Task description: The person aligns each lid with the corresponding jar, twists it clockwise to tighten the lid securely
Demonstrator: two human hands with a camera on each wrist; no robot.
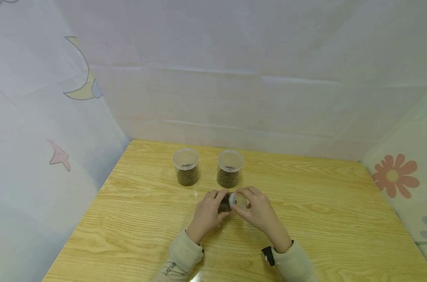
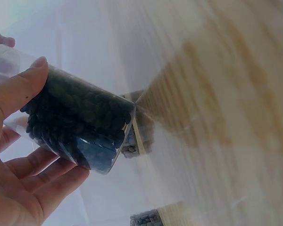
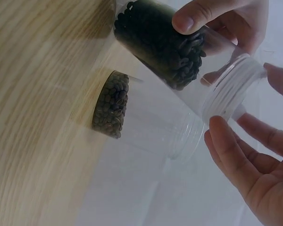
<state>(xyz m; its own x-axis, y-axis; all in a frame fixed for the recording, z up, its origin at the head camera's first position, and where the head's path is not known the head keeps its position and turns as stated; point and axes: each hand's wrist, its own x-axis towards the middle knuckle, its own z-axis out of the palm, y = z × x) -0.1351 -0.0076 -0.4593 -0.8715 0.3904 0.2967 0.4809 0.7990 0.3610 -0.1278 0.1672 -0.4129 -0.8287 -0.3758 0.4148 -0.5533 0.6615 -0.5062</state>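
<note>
My left hand (image 1: pixel 206 213) grips the body of a clear plastic jar (image 2: pixel 75 117) part filled with dark beans. The jar is tilted above the table, its mouth toward the right hand; the beans have slid into a slope inside. At that mouth end my right hand (image 1: pixel 257 207) pinches a clear ribbed lid (image 3: pixel 231 87) between thumb and fingers. In the right wrist view the lid sits at the jar's rim; whether it is screwed tight I cannot tell. The left thumb (image 3: pixel 193 19) lies across the jar wall.
Two similar clear jars with dark contents stand upright behind the hands, a left jar (image 1: pixel 187 176) and a right jar (image 1: pixel 228 178). They rest on a wood-grain table (image 1: pixel 128 219). Pale printed cloth (image 1: pixel 234 105) hangs around the table's back and sides.
</note>
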